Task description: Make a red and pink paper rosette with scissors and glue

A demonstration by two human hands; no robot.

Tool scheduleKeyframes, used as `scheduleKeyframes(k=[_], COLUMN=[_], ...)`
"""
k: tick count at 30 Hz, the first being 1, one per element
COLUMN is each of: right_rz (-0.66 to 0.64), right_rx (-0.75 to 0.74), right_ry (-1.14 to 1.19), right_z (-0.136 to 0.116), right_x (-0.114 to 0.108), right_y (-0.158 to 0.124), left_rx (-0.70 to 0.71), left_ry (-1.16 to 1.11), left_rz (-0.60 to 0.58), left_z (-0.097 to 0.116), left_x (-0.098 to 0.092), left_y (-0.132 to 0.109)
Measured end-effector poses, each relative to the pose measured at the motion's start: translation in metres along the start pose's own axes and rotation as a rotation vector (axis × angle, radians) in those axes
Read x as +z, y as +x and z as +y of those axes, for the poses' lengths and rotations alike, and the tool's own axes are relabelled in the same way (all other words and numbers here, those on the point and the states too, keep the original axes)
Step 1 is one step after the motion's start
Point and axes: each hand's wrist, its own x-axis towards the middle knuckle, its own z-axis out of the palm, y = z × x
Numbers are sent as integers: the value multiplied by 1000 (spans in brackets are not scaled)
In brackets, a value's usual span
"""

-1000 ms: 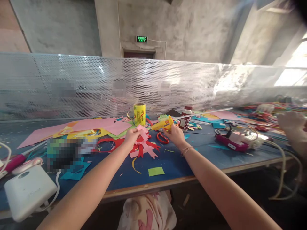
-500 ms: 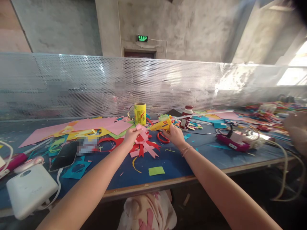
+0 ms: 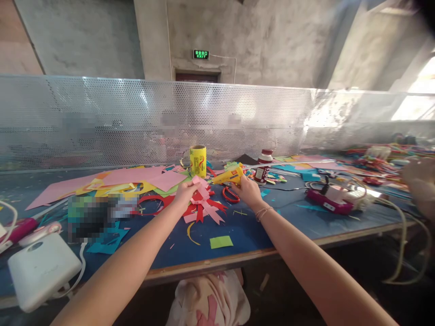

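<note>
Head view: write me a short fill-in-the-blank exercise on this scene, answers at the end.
The right grip holds a yellow ____.
The left grip holds pink ____.
In the picture, the capped bottle stands to the ____ of the yellow cylinder.
In English, the lit wall sign reads ____.

Missing words: glue gun; paper; right; EXIT.

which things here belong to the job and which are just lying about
Job in hand: pink-and-red paper piece in left hand; yellow glue gun in right hand
Seemingly lying about: yellow tube, bottle, green paper, white box
</note>
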Motion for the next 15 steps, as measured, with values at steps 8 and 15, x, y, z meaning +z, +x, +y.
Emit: scheduleKeyframes(k=[8,15], right_rz=[7,-10], right_rx=[3,115], right_ry=[3,64], right_z=[1,-5], right_x=[1,-3], right_y=[0,0], left_rx=[-3,-5], left_ry=[3,22], left_rz=[-13,0], left_z=[2,3], left_x=[0,0], left_y=[-1,-2])
